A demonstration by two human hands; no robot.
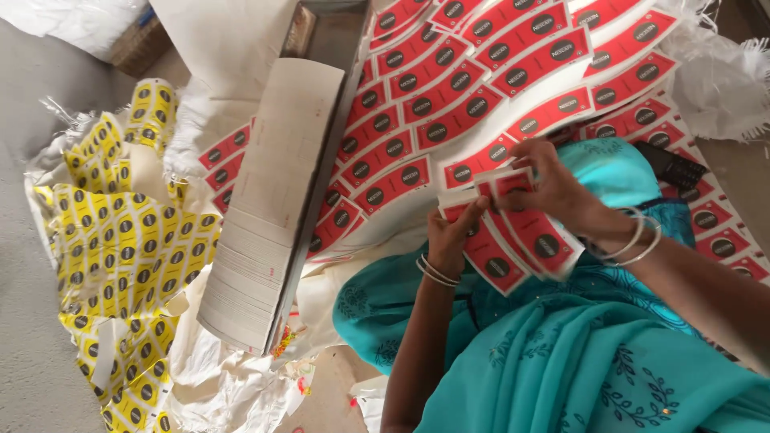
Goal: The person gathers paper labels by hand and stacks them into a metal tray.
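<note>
Over the person's lap, above teal patterned cloth, a small fan of red curved labels is held between both hands. Each label is red with a dark round mark and a white border, and the pieces overlap one another, slanting down toward the right. The left hand comes up from below with thin bangles at the wrist; its fingers are closed on the left edge of the fan, thumb side pressed to the upper labels. The right hand reaches in from the right, also wearing bangles, and its fingers are curled shut over the top labels of the same fan, pinching the uppermost pieces.

Just beyond the hands, many more red labels lie spread in overlapping rows across a white woven sack, reaching to the upper right. A dark handset rests on those labels, just to the right of the right hand. To the left of the rows stands a long open cardboard box, with a thick block of white card pieces stacked on edge along it. Farther left, well apart from the hands, a heap of yellow labels with dark round marks lies on crumpled clear plastic and white sheeting over a grey floor.
</note>
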